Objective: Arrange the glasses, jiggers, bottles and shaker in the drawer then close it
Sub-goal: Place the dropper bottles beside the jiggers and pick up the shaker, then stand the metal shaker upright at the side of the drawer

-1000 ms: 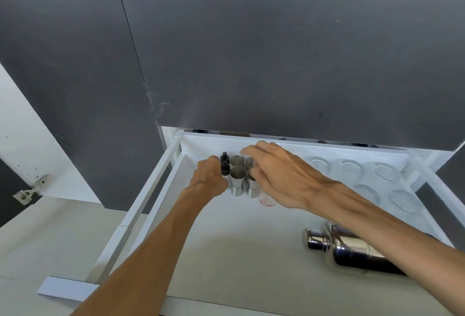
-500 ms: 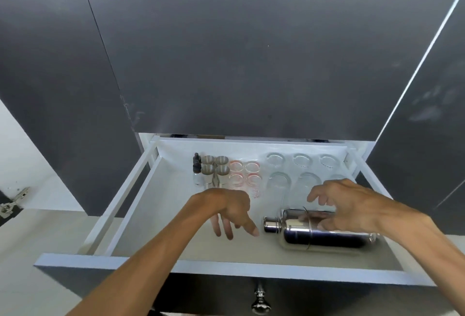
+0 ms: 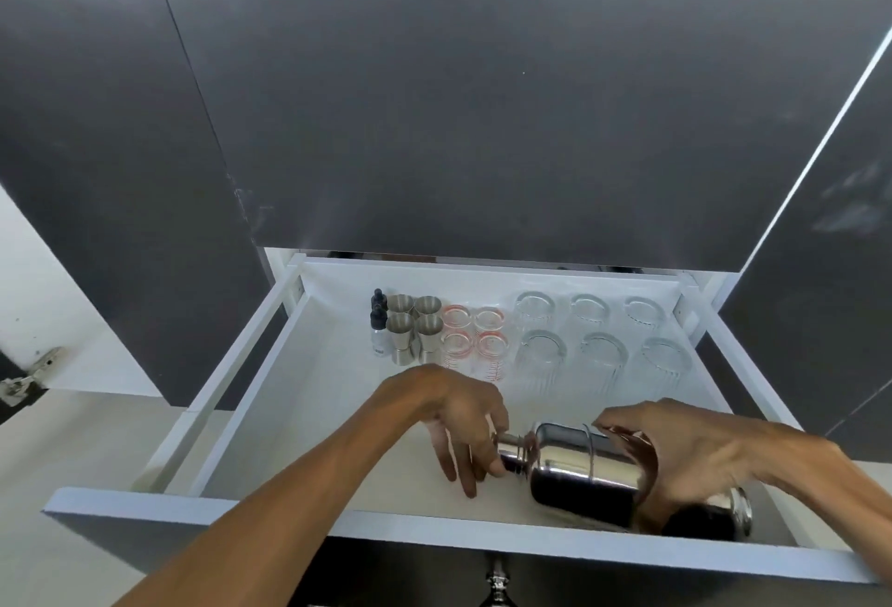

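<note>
The white drawer point(image 3: 251, 418) is pulled out. A steel shaker point(image 3: 584, 473) lies on its side near the front right. My right hand point(image 3: 685, 452) grips its body and my left hand point(image 3: 458, 418) holds its cap end. At the back stand two small dropper bottles point(image 3: 379, 316), several steel jiggers point(image 3: 414, 324), several red-marked measuring glasses point(image 3: 475, 341) and several clear ribbed glasses point(image 3: 598, 345).
Dark cabinet fronts point(image 3: 482, 99) rise above and beside the drawer. A metal knob point(image 3: 497, 582) sits under the drawer's front panel point(image 3: 241, 514). A hinge point(image 3: 29, 374) shows on a white panel at far left. The drawer's left floor is bare.
Both hands left the jiggers at the back and came forward to the shaker; now they hold it, its cap end slightly lifted. The view pulled back.
</note>
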